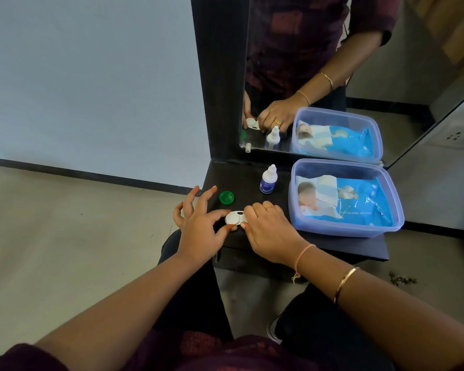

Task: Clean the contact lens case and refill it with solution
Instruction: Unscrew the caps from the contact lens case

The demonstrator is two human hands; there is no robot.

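White lens case (pixel 235 217), near front edge of desk (pixel 247 180); green cap (pixel 226 197) at 11 o'clock; left hand (pixel 198 223) pinched one end, right hand (pixel 268 226) curled over the other. Risk: twisting might skid it floorward.

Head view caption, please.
Left hand and right hand hold the white lens case on the shelf; green cap lies nearby.

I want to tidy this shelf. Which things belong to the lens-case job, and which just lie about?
For the job: contact lens case, gripped by left hand and right hand; green cap; solution bottle.
Lying about: plastic tub holding a wipes pack, perhaps for wiping later; mirror.
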